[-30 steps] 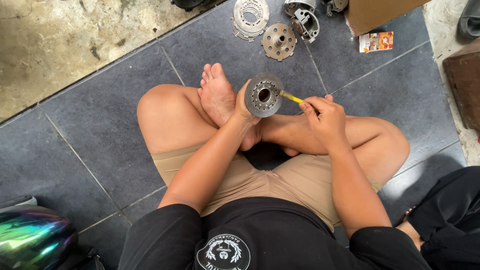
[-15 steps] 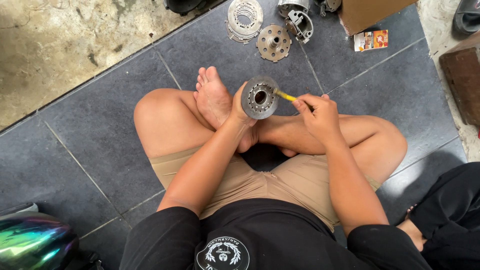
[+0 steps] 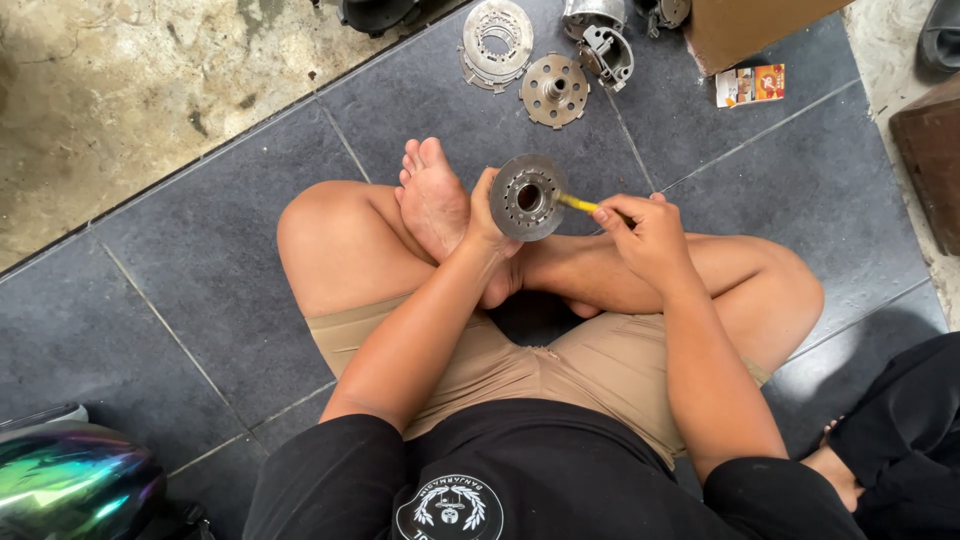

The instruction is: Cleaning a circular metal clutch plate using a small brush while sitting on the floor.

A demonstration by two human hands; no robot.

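The left hand grips a round metal disc by its edge and holds it above the crossed legs, while the right hand pinches a yellow tool whose tip touches the disc. Further away, on the grey tiled floor, lie a toothed ring, a holed plate and a small orange packet.

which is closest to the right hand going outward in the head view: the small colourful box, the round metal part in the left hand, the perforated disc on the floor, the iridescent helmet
From the right hand:
1. Round metal part, just left of it, held by the left hand.
2. Perforated disc, on the tile above.
3. Small colourful box, upper right; close to the disc's distance, hard to separate.
4. Iridescent helmet, bottom left corner.
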